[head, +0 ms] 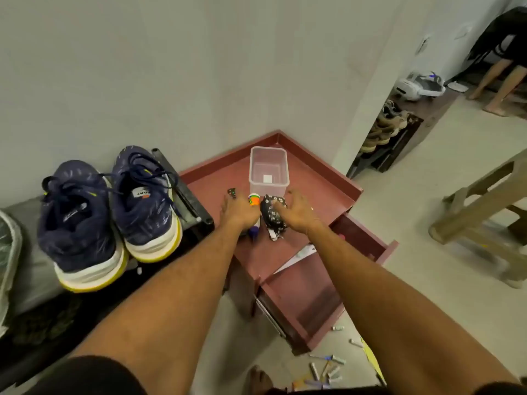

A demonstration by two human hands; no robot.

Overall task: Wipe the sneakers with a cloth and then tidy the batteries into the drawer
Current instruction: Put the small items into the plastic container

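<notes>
A navy pair of sneakers (114, 212) with white and yellow soles stands on a black rack (182, 195) at the left. Several batteries (328, 369) lie scattered on the floor below the red-brown cabinet (313, 181). Its upper drawer (365, 238) and lower drawer (302, 303) are pulled open. On the cabinet top, my left hand (238, 213) lies palm down beside a glue bottle (253, 201) with an orange label. My right hand (298, 213) hovers with spread fingers over a black floral pouch (271, 210). Neither hand holds anything. No cloth is in view.
An empty clear plastic box (268, 169) stands behind the hands, with a small green item (231, 192) to its left. A wooden stool (479, 212) is at the right, a shoe shelf (382, 138) behind it, and a person (499, 67) far back. My bare foot (258, 380) is near the batteries.
</notes>
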